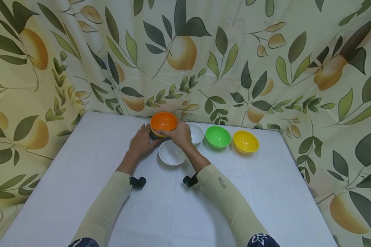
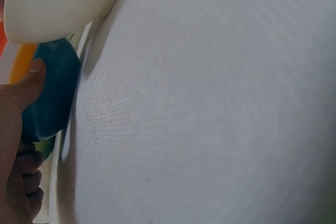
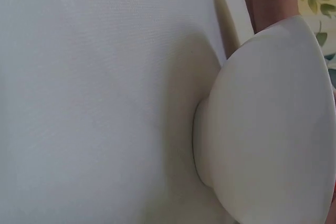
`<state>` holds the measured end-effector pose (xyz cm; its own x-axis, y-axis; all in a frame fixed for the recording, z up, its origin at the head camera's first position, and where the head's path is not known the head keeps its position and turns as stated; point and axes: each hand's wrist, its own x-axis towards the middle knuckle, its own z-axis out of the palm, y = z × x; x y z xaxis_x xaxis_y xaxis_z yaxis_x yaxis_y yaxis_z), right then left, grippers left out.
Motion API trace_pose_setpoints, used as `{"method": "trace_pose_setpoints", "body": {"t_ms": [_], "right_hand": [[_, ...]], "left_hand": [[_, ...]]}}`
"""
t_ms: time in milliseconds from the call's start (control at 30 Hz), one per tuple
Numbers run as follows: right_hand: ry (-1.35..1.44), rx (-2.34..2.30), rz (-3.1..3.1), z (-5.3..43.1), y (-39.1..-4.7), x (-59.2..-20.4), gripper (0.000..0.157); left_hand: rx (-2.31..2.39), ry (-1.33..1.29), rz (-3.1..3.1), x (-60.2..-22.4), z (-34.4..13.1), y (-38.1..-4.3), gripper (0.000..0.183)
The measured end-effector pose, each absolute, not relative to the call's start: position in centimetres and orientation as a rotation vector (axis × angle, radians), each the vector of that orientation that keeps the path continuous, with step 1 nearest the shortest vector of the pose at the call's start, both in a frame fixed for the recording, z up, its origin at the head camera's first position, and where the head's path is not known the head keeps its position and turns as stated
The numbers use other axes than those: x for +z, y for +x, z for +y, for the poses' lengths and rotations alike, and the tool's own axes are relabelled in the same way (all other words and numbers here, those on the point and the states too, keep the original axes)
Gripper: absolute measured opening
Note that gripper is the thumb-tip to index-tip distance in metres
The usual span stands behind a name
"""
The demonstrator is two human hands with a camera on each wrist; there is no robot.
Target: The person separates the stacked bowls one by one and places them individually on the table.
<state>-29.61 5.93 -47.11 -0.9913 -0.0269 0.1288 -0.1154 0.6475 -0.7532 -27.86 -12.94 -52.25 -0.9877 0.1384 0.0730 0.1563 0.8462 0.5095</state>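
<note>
A stack of bowls stands near the table's back edge, an orange bowl [image 1: 164, 120] uppermost. Under it show a yellow bowl [image 2: 22, 64] and, lowest, a teal bowl [image 2: 58, 85]; a pale band lies between orange and yellow in the left wrist view. My left hand [image 1: 142, 142] grips the teal bowl from the left, thumb across its near side. From the right, my right hand [image 1: 181, 133] holds the orange bowl, thumb along its front; the far fingers are mostly hidden. A white bowl [image 1: 172, 154] sits upright just in front of the stack and fills much of the right wrist view.
Right of the stack, a second white bowl [image 1: 196, 133], partly behind my right hand, a green bowl [image 1: 218, 137] and another yellow bowl [image 1: 245, 142] stand in a row. A white cloth covers the table [image 1: 160, 212]. Patterned curtains [image 1: 222, 68] hang close behind it.
</note>
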Motion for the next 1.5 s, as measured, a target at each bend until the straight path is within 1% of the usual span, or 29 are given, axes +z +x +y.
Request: {"method": "trace_pose_setpoints", "body": {"t_ms": [233, 400, 467, 700, 900, 1200, 1400, 1500], "right_hand": [[0.16, 1.333, -2.66, 6.2, -29.5, -47.0, 0.093], [0.162, 1.364, -2.627, 6.3, -28.9, -46.6, 0.095], [0.163, 1.363, -2.62, 6.4, -28.6, -46.4, 0.095], [0.178, 1.422, -2.577, 6.7, -27.4, -45.8, 0.087], [0.212, 1.447, -2.544, 7.1, -26.6, -45.4, 0.091], [0.248, 1.471, -2.492, 8.2, -25.2, -44.0, 0.092], [0.278, 1.503, -2.494, 9.0, -23.8, -43.7, 0.096], [0.298, 1.524, -2.473, 9.4, -23.0, -43.8, 0.093]], "left_hand": [[-0.83, -0.245, -2.987, -52.4, -13.0, -28.0, 0.103], [-0.836, -0.247, -2.987, -52.4, -13.1, -27.9, 0.102], [-0.835, -0.247, -2.985, -52.5, -13.1, -27.9, 0.101], [-0.844, -0.243, -2.993, -52.4, -13.1, -28.1, 0.1], [-0.838, -0.237, -2.994, -52.4, -13.1, -28.0, 0.1], [-0.826, -0.26, -2.981, -52.2, -13.1, -28.0, 0.098], [-0.851, -0.253, -2.984, -52.0, -13.1, -27.8, 0.103], [-0.859, -0.242, -2.989, -51.9, -13.1, -27.7, 0.104]]}}
